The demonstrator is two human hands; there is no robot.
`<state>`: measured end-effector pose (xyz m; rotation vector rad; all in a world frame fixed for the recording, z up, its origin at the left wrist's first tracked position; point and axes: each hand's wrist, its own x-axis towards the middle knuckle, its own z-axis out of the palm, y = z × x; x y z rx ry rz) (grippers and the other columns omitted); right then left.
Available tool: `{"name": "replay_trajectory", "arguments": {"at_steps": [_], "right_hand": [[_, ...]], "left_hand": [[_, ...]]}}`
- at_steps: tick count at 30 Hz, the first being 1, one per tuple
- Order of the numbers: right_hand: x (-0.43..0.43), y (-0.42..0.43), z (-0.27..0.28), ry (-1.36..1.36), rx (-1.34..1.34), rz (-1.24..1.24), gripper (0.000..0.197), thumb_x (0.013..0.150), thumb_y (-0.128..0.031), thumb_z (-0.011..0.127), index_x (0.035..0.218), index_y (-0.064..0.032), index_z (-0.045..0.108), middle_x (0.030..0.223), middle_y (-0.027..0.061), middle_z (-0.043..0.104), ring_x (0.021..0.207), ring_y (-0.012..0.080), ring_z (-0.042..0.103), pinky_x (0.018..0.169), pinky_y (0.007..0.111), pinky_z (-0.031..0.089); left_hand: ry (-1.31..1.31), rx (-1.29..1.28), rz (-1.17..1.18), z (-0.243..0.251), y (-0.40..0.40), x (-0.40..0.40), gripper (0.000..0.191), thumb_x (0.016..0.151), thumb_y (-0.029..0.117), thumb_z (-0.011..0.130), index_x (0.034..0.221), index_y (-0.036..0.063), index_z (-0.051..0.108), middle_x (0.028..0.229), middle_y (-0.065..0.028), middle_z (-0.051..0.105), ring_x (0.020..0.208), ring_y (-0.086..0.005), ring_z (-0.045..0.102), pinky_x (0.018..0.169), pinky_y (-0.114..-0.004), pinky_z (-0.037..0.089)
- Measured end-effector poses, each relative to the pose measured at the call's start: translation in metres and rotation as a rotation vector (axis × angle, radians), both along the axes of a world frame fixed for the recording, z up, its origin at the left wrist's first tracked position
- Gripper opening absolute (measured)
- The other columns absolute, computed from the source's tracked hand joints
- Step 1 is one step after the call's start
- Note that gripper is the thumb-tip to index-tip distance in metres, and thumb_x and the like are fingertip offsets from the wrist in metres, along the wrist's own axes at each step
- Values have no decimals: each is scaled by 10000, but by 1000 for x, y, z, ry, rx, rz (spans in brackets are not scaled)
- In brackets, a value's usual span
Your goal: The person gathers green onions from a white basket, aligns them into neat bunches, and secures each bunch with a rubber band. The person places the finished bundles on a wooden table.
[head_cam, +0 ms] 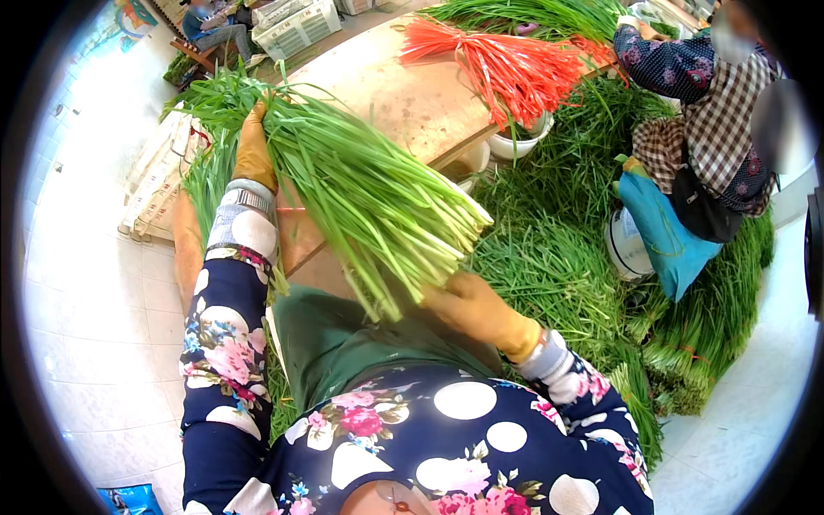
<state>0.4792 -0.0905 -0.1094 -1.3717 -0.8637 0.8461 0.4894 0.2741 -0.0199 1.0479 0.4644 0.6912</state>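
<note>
My left hand (256, 148), in a yellow-brown rubber glove, grips a large bunch of Chinese chives (360, 187) near its leafy end. The bunch slants over the table's near edge, pale stem ends toward the lower right. Beside those ends is my right hand (473, 312), gloved alike and slightly blurred; it touches or nearly touches the lowest stems, and its fingertips are hidden, so its grip is unclear. Beyond the bunch, a tied bundle of red plastic strips (489, 64) lies on the wooden table (386, 96).
More greens (534, 6) lie at the table's far end. To the right, heaps of chives (553, 270) cover the floor near a white bucket (627, 244). A person in a checked apron (727, 116) works at the far right; another sits at the top left. White crates (161, 174) stand left of the table.
</note>
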Motion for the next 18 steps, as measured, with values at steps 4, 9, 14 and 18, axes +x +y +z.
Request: {"name": "replay_trajectory", "arguments": {"at_steps": [4, 9, 14, 18], "right_hand": [[28, -72, -9, -162, -256, 77, 281, 891, -300, 586, 922, -29, 650, 715, 90, 615, 652, 171, 587, 593, 298, 460], [88, -89, 16, -986, -708, -367, 259, 896, -284, 578, 991, -61, 668, 924, 170, 669, 882, 285, 640, 761, 372, 501], [90, -11, 45, -204, 125, -123, 539, 922, -265, 555, 1374, -34, 375, 1293, 178, 521, 1201, 236, 489, 1008, 336, 365], [75, 27, 49, -126, 185, 55, 732, 887, -120, 593, 1472, -62, 156, 1388, 133, 403, 1231, 196, 428, 1000, 316, 377]], "left_hand": [[-95, -33, -10, 15, 9, -15, 219, 869, 326, 638, 882, 108, 618, 785, -37, 635, 683, -192, 617, 650, -337, 538], [-207, 5, -150, 44, -32, -10, 178, 853, 283, 664, 848, 118, 599, 748, -7, 624, 656, -138, 616, 582, -296, 545], [-64, 166, -173, 64, -69, 17, 326, 812, 353, 699, 970, 84, 605, 779, -10, 621, 649, -138, 610, 603, -293, 551], [1, 208, -138, 72, -53, 42, 298, 865, 351, 632, 1002, 89, 595, 823, -34, 614, 694, -170, 604, 649, -343, 541]]}}
